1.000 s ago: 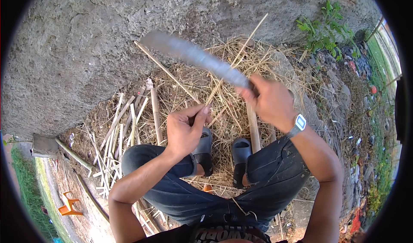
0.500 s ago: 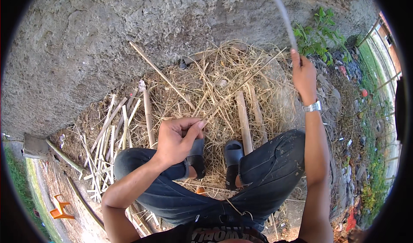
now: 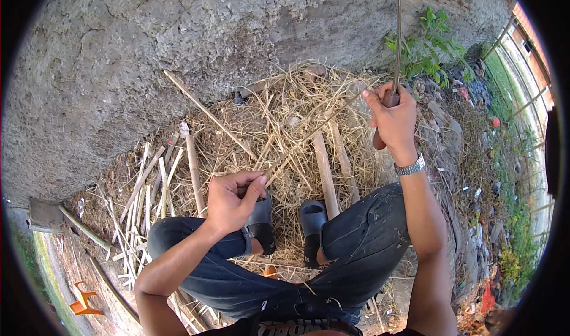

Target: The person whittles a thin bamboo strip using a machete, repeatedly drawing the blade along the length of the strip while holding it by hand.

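My left hand point(image 3: 234, 199) is closed, thumb against fingers, on one end of a thin bamboo strip point(image 3: 313, 135). The strip slants up and away to the right, and its far end comes close to my right thumb; whether they touch I cannot tell. My right hand point(image 3: 395, 119) is wrapped round the brown wooden handle of a long knife point(image 3: 397, 39). Its narrow blade stands away from me, edge-on, in front of the wall and beside a leafy plant. The butt of the handle shows below my palm.
Straw and shavings point(image 3: 291, 122) cover the ground before my feet. Bamboo pieces point(image 3: 325, 172) lie there, with a pile of split strips point(image 3: 139, 199) at left. A rough grey wall point(image 3: 178, 33) rises ahead. A green plant point(image 3: 436, 45) grows at right; an orange stool point(image 3: 85, 300) is at lower left.
The knife has turned from a blurred leftward lean to nearly straight, with its handle now visible. My right hand has come left and slightly nearer, by the strip's far end. My left hand keeps its pinch.
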Demonstrator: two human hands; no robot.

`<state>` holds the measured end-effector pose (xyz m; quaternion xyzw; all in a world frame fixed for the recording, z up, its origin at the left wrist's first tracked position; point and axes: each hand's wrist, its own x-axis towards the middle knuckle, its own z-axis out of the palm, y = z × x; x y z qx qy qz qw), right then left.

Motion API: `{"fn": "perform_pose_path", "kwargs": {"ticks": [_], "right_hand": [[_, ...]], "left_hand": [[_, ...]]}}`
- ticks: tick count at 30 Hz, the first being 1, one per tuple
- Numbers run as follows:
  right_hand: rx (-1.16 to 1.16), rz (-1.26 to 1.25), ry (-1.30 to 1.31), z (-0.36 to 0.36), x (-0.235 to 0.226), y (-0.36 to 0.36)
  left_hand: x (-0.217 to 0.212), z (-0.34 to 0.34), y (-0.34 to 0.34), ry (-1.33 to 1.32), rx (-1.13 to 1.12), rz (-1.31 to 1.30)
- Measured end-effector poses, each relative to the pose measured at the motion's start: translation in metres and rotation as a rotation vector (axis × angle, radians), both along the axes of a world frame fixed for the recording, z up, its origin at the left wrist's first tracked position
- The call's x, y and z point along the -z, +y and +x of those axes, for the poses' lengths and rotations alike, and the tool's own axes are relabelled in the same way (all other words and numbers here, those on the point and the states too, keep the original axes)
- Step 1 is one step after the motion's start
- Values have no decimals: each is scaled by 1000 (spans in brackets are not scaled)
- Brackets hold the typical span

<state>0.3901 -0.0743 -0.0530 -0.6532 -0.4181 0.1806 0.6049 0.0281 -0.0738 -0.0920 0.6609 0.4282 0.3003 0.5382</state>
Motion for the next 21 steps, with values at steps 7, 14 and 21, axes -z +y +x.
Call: {"fn": "perform_pose_path", "kwargs": {"ticks": [7, 14, 21], "right_hand": [[106, 105, -65, 20, 8, 0], [342, 187, 17, 68, 22, -12], [-38, 151, 273, 21, 6, -13]], "left_hand": [[-3, -5, 0, 32, 6, 46], [-10, -32, 16, 24, -26, 28], [-23, -15, 17, -83, 71, -249]]}}
